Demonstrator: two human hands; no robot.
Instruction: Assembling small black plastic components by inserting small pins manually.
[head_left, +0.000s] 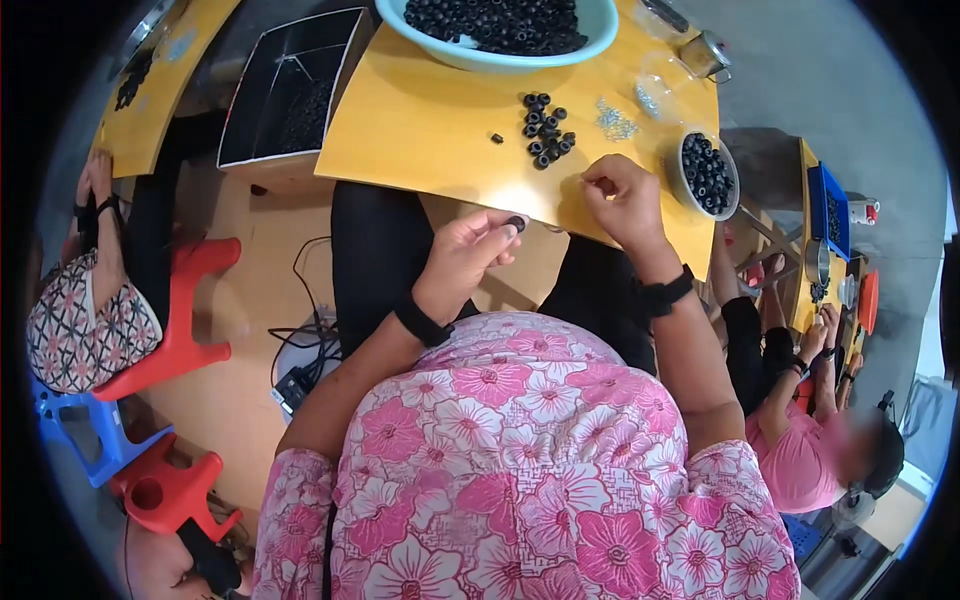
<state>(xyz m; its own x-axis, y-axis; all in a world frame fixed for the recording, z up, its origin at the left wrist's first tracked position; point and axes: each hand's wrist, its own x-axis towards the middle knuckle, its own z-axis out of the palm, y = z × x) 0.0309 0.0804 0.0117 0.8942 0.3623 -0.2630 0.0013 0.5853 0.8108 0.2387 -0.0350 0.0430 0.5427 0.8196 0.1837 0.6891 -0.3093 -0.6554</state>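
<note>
Between the thumb and fingers of my left hand (466, 258) is a small black round part (516, 223), held just off the table's near edge. My right hand (622, 200) is raised over the edge of the yellow table (430, 130), fingertips pinched together; whatever they may hold is too small to make out. Beyond the hands lies a loose group of black ring-shaped parts (546, 130), with a single black piece (496, 138) to its left. A scatter of small silvery metal pieces (615, 122) is right of the group.
A light-blue basin (400, 22) full of black parts stands at the far side. A clear tub (727, 205) of them sits at the right edge, near a metal cup (706, 55). A lined box (262, 165) stands left. Other people work on both sides; red stools (195, 310) are at left.
</note>
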